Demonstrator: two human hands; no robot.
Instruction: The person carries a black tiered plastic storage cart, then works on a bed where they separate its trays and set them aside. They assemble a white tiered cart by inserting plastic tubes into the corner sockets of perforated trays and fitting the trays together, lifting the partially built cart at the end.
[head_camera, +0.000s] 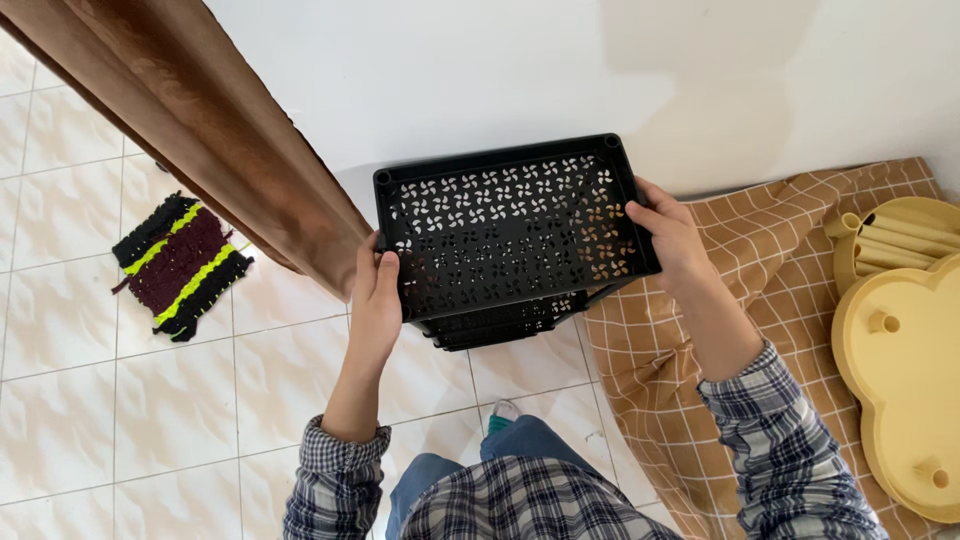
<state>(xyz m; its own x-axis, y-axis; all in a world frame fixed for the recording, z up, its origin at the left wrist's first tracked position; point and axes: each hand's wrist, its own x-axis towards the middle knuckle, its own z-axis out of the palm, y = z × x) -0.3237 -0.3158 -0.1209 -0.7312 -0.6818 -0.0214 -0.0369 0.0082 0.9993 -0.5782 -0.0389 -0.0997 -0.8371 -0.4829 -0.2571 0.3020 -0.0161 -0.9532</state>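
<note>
Both hands are closed on a black perforated shelf tray, held flat above further black tiers on the tiled floor. Its long axis is laid from 9 to 3 o'clock, tilted slightly up toward 3. The left hand is clamped on the short edge at 9 o'clock, the right hand on the opposite edge at 3 o'clock. The tray is centred between them, equally near each. A brown curtain is hung at 10 o'clock, a checked cloth spread at 4 o'clock.

Bright, even daylight; source not visible. Soft shadow on the white wall behind the black rack. No glare. Focus sharp throughout; slight wide-angle bending at the frame edges.
</note>
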